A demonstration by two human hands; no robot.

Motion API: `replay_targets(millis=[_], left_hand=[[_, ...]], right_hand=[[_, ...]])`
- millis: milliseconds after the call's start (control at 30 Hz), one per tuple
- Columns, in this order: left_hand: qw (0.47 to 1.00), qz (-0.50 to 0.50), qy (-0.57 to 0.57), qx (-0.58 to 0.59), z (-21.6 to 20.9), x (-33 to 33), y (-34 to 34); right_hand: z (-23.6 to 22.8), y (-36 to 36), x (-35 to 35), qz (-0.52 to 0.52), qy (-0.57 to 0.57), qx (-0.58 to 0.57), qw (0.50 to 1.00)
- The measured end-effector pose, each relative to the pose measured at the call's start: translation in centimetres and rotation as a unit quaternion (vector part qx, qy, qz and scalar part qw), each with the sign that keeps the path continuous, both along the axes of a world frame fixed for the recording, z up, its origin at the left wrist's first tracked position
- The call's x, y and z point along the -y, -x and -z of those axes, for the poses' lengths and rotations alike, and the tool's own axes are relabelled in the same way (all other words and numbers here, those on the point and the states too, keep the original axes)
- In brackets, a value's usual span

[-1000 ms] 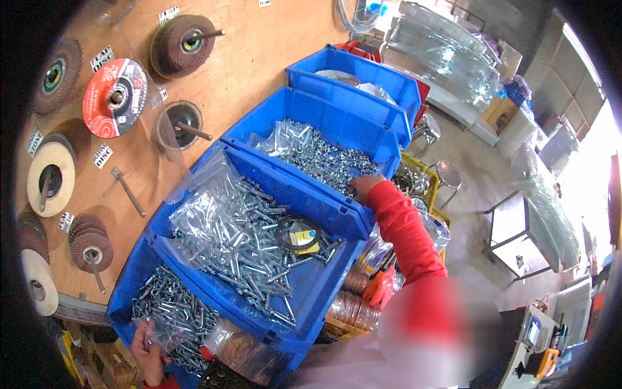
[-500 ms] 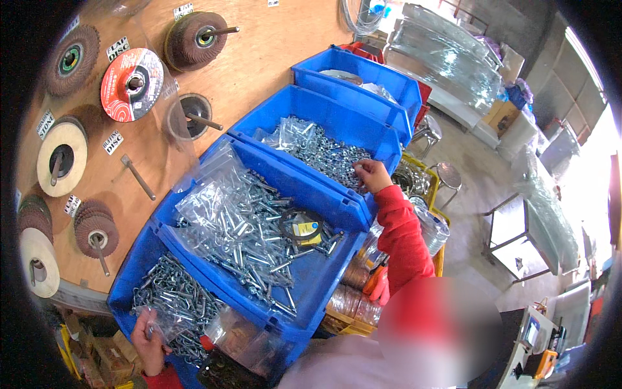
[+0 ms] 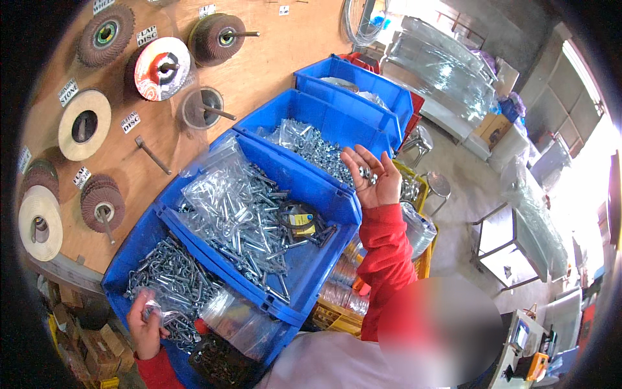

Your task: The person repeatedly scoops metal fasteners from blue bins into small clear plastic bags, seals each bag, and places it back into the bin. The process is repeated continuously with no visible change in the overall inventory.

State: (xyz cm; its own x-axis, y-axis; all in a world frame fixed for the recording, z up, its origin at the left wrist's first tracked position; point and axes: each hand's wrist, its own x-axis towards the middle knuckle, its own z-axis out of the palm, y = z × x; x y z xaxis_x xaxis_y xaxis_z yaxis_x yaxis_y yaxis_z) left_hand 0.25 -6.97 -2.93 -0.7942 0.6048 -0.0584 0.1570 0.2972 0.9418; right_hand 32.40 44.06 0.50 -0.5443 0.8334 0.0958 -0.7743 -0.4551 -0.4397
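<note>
My right hand [image 3: 378, 178] is turned palm up over the nut bin, fingers slightly cupped. Several small metal nuts [image 3: 368, 175] lie on its palm. Beneath and beyond it, a blue bin [image 3: 249, 115] holds loose nuts [image 3: 321, 152] and clear bags. My left hand [image 3: 146, 324] is closed on a clear plastic bag [image 3: 170, 316] at the left side of the nearest blue bin [image 3: 116, 275], among loose bolts [image 3: 168, 269]. Between these two bins, another blue bin [image 3: 317, 256] contains bagged and loose long bolts [image 3: 243, 207] and a dark ring with a yellow label [image 3: 301, 223].
A wooden board [image 3: 272, 71] on the left carries abrasive discs on protruding pegs. A dark tray of small parts [image 3: 220, 360] sits in the nearest bin's front. Yellow crates [image 3: 337, 319] with wire coils stand right of the bins. Farther right are stools [image 3: 438, 185] and a wrapped table [image 3: 512, 243].
My right hand has lifted slightly from the nuts and turned from a downward pinch to palm up, showing nuts on it. My left hand stays at the bag. The view has shifted a little.
</note>
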Motion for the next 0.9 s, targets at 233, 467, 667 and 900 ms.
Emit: replay_targets(millis=[233,467,667,900], left_hand=[[1.0,0.012,-0.01,0.005,0.0,-0.3,0.4],[1.0,0.003,-0.017,0.005,0.4,-0.3,0.4],[0.999,0.006,-0.032,0.023,0.3,0.0,0.1],[1.0,-0.001,0.003,0.002,-0.5,-0.8,-0.7]], right_hand=[[2.2,-1.7,-3.6,-0.13,-0.094,0.0,0.987],[15.1,1.8,-16.2,-0.002,-0.556,0.774,0.303],[23.2,2.9,-22.9,-0.14,-0.607,0.745,0.238],[11.8,-1.3,-13.0,0.106,-0.417,0.636,0.641]])
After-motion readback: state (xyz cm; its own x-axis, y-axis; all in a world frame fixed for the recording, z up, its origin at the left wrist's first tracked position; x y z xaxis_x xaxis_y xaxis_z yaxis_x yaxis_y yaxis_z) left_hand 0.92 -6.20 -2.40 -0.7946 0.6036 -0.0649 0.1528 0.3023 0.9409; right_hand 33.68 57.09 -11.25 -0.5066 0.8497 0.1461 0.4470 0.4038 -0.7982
